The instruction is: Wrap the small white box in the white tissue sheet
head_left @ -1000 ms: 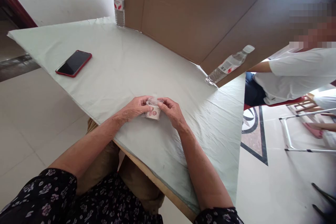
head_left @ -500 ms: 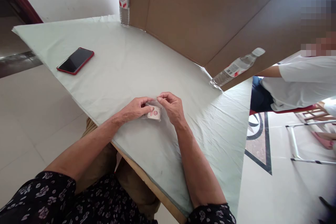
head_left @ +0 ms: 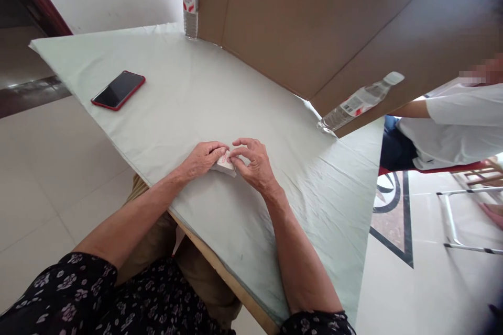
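A small white packet with red print (head_left: 227,166) is on the cloth near the table's front edge, blocky in shape; its exact kind I cannot make out. My left hand (head_left: 201,159) grips it from the left, thumb laid across its top. On the other side, my right hand (head_left: 257,165) pinches at its right edge with thumb and index finger, while the other fingers curl above. Parts of the packet are hidden under the fingers of both hands.
A phone in a red case (head_left: 118,90) lies at the left. One water bottle (head_left: 190,5) stands at the back, and another bottle (head_left: 359,102) leans beside a tall brown cardboard panel (head_left: 298,26). A person in a white shirt (head_left: 463,123) sits beyond at the right.
The packet has tilted under my hands, and the clear wrap around it shows less. My right hand has come down from above to the packet's edge. The view has shifted slightly.
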`<state>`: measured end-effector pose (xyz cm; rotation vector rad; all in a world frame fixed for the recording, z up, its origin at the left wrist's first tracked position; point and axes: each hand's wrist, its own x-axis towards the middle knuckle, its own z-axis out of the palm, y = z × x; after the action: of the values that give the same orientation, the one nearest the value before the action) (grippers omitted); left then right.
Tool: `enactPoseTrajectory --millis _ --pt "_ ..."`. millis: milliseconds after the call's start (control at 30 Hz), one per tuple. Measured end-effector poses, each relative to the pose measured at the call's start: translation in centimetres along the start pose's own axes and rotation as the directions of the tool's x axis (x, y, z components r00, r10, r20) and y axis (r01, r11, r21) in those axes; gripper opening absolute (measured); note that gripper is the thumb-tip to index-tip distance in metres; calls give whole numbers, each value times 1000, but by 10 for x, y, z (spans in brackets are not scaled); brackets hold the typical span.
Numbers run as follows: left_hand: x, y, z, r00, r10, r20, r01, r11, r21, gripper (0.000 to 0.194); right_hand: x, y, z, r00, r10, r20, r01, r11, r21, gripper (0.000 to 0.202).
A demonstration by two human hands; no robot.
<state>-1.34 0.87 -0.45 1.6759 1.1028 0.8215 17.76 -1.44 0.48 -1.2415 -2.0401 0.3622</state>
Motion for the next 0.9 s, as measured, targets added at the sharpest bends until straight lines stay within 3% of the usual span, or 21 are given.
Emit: enactPoseTrajectory --millis 133,267,400,467,567,733,900 --pt "0 -3 2 997 72 -30 -69 994 81 46 -1 -7 -11 995 -58 82 62 997 -46 16" --pt "2 -7 2 993 80 -83 -69 988 136 43 -1 2 -27 998 70 4 -70 991 115 12" --pt "3 -9 2 992 79 -93 -66 988 142 41 -2 12 -30 978 182 105 -197 968 158 54" --pt "3 -9 1 994 74 -80 -64 991 118 40 -3 15 -22 957 199 212 -236 958 165 78" --pt "3 -8 2 993 77 -87 -69 994 85 38 -3 20 -6 932 190 308 -257 946 195 96" --pt "3 -6 2 996 42 -80 -42 999 13 35 -5 29 9 952 171 255 -239 934 266 91" --pt "5 -6 -3 996 -87 -21 80 968 -239 42 -6 29 13 959 204 197 -253 928 272 75"
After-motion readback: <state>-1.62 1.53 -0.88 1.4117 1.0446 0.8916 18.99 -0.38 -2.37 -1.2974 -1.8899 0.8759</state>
